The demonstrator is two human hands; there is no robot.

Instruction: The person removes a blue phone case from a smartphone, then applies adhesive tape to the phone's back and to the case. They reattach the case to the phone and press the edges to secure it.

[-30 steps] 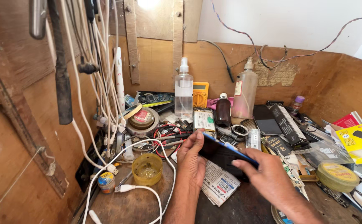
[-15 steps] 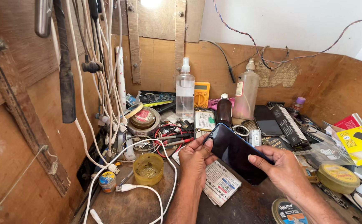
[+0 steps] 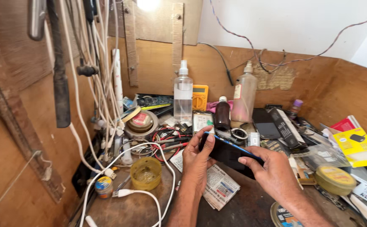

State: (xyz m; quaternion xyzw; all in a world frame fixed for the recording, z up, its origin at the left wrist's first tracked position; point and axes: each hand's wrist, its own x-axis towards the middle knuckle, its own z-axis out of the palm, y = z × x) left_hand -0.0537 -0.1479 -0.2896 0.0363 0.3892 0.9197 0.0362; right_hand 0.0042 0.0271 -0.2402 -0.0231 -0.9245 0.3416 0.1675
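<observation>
Bench: a cluttered wooden bench (image 3: 141, 208) ran under everything, boxed in by wooden walls
Cables: white cables (image 3: 107, 105) hung down the wall to the left of the phone, one looping across the bench
Spray bottle: a clear spray bottle (image 3: 183, 94) stood upright behind the phone, well apart from it
Phone: a dark phone with a blue edge (image 3: 227, 151) was held above the bench, tilted, its long side running from upper left to lower right
Left hand: the left hand (image 3: 197, 157) gripped the phone's left end, fingers curled over its top edge and thumb beneath
Right hand: the right hand (image 3: 271, 170) pinched the phone's right end, fingers laid across its face
Paper: a folded printed paper (image 3: 219, 187) lay on the bench just below the phone
Yellow cup: a small yellow cup (image 3: 146, 173) sat left of the phone, near the left wrist
Brown bottle: a small brown bottle (image 3: 222, 113) stood just behind the phone
</observation>
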